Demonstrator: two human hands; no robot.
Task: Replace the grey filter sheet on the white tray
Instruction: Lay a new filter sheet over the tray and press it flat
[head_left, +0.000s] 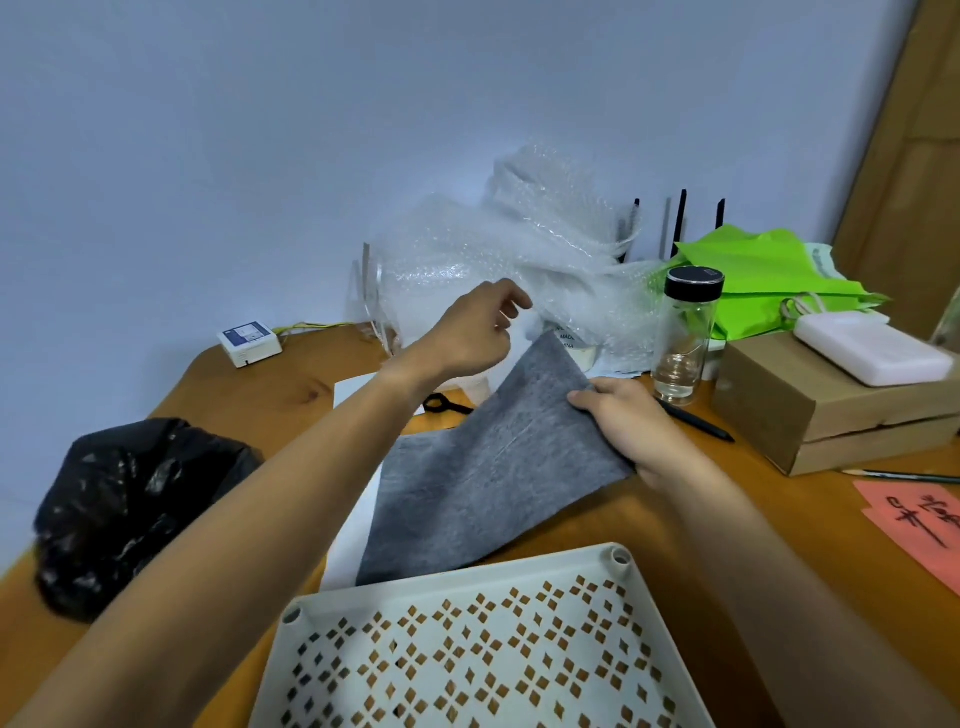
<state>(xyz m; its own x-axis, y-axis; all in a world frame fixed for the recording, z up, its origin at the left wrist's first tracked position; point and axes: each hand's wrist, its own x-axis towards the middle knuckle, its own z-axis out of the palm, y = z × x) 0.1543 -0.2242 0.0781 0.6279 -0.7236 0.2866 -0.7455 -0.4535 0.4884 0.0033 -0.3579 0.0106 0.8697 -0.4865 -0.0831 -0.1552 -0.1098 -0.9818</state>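
Grey filter sheet (483, 467): your right hand (621, 421) pinches its three-o'clock edge, your left hand (467, 332) hovers with fingers loosely curled, holding nothing, and the perforated white tray (613, 582) waits bare at six o'clock, likely to receive it.

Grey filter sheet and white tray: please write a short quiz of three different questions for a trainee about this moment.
1. True or false: the grey filter sheet already lies flat inside the white tray.
2. Which hand holds the sheet? A) left hand B) right hand C) both
3. Fill in: the glass bottle with the black cap stands to the ____ of the cardboard box, as the camera sees it.

Key
1. False: it is held up beyond the tray, which shows only its cut-out pattern.
2. B: the right hand pinches its edge; the left hand is raised above it, fingers not on the sheet.
3. left
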